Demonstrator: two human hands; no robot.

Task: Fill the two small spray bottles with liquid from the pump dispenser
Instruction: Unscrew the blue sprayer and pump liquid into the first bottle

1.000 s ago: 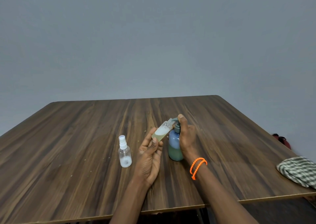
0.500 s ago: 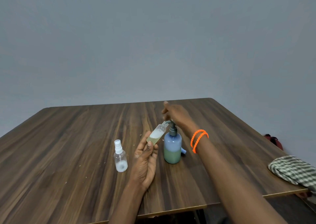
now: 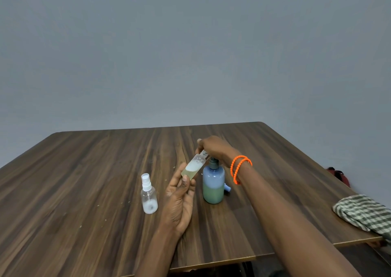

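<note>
Near the desk's (image 3: 84, 171) middle, the left hand (image 3: 179, 200) pinches an uncapped spray bottle (image 3: 193, 167), tilted with its mouth at the pump dispenser's (image 3: 213, 183) nozzle. The right hand (image 3: 215, 148) lies over the pump head; its finger curl is hidden. Press slowly, keeping the mouth under the spout. The capped spray bottle (image 3: 149, 196) stands toward the left edge.

Soft, even light, moderately dim; no glare. Faint, diffuse shadows under the clear capped spray bottle (image 3: 149, 194) on the dark wood-grain counter (image 3: 84, 181). Wide-angle bend curves counter edges. Slight softness overall; the checked green-and-white cloth (image 3: 364, 213) smears at the right border.
</note>
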